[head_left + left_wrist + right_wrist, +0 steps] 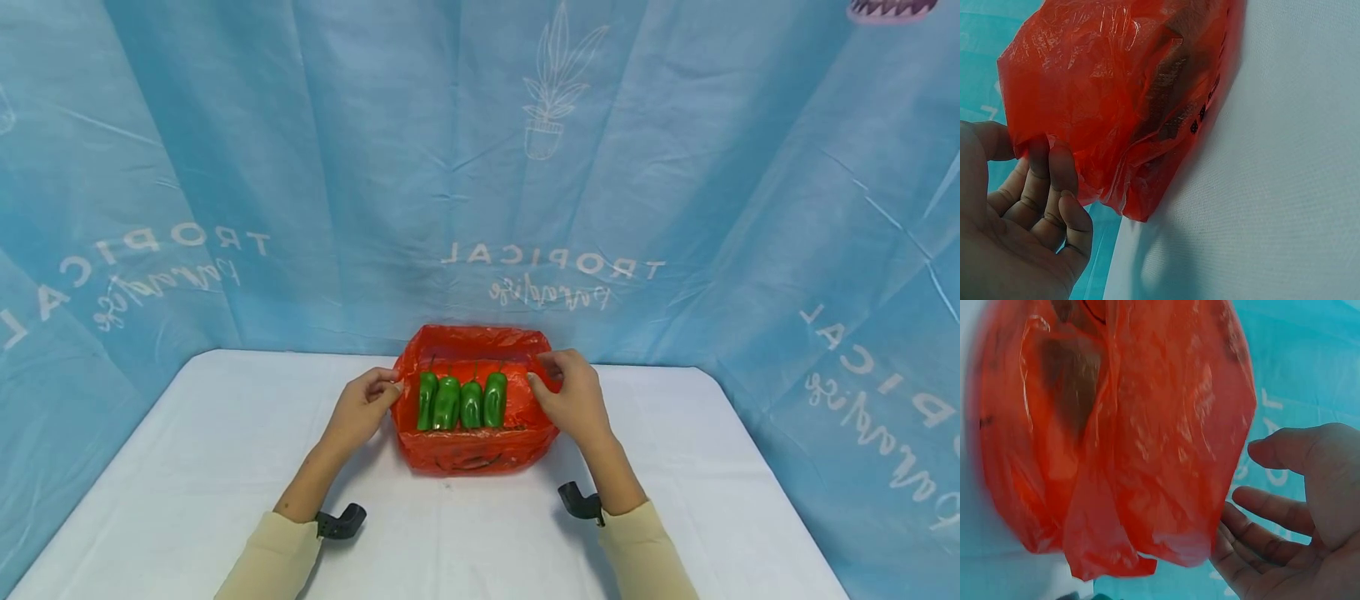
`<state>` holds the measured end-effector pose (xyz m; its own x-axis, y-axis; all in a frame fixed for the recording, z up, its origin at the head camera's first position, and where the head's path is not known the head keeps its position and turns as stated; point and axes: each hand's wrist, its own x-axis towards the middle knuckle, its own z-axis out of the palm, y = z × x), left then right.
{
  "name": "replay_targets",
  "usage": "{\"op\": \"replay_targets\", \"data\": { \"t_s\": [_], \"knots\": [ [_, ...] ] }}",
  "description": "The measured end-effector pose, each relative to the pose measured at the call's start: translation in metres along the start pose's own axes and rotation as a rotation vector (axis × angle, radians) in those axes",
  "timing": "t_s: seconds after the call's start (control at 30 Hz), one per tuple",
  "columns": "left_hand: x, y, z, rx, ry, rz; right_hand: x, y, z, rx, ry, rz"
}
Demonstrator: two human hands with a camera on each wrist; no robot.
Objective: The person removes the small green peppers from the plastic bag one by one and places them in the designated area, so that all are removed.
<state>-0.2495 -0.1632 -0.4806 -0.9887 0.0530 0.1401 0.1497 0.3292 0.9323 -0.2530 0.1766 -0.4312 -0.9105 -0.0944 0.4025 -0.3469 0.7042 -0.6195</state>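
Observation:
A red plastic bag (472, 457) lies at the back of the table with its mouth spread wide. Inside it, several green peppers (447, 403) sit side by side, stems pointing away from me. My left hand (362, 408) pinches the bag's left edge between thumb and fingers, as the left wrist view also shows. At the right edge is my right hand (573, 396); in the right wrist view its thumb stands apart from the red film (1172, 444) while some fingers touch the bag's border. Something dark brown shows dimly through the plastic.
A white cloth (465, 542) covers the table. Blue printed curtains (390, 167) hang behind it and at both sides, close to the bag's far rim. Black wrist mounts (342, 522) sit on both forearms.

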Motion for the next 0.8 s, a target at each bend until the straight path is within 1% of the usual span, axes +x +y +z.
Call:
{"op": "replay_targets", "data": {
  "t_s": [0.2, 0.4, 0.53, 0.67, 0.8],
  "knots": [
    [0.0, -0.002, 0.001, -0.008, 0.0, 0.006, 0.001, -0.005, 0.007, 0.01, -0.027, -0.017],
    [-0.001, -0.002, 0.001, -0.018, -0.001, 0.009, 0.0, -0.008, 0.016, -0.028, -0.032, -0.019],
    [-0.001, -0.002, 0.002, -0.016, -0.002, 0.003, 0.001, -0.008, 0.024, -0.024, -0.051, -0.02],
    [-0.001, -0.003, 0.002, -0.01, -0.001, -0.003, 0.001, -0.009, 0.032, -0.036, -0.081, -0.004],
    [0.001, -0.006, 0.004, -0.002, 0.0, -0.011, 0.0, -0.011, 0.039, -0.067, -0.126, 0.031]
  ]
}}
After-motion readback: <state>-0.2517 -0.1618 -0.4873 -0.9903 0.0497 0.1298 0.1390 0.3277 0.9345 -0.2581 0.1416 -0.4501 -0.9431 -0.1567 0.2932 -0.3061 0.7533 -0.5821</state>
